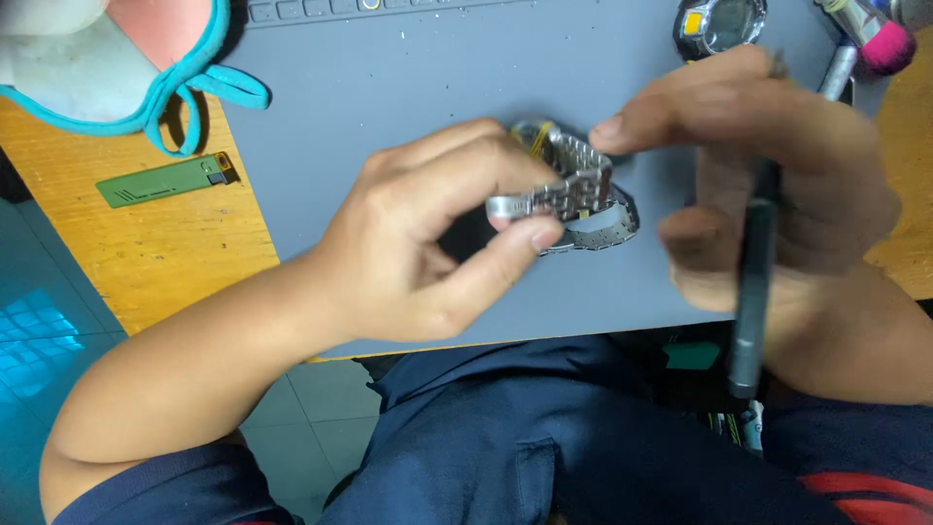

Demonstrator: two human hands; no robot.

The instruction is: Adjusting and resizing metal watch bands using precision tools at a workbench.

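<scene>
My left hand (428, 238) pinches a silver metal watch bracelet (573, 190) between thumb and fingers, holding it just above the grey work mat (408, 87). My right hand (768, 165) is beside it on the right, its fingertips touching the bracelet's far end. A long dark pen-shaped tool (753, 282) lies gripped along the right palm, its tip pointing up and its tail down toward my lap. The watch's case is mostly hidden behind the fingers.
A second watch (719, 24) with a dark case lies at the mat's top right, next to a pink-tipped tool (880, 39). A green lighter (165, 180) rests on the wooden table (165, 253) at left. A teal-edged cloth mask (146, 49) sits top left.
</scene>
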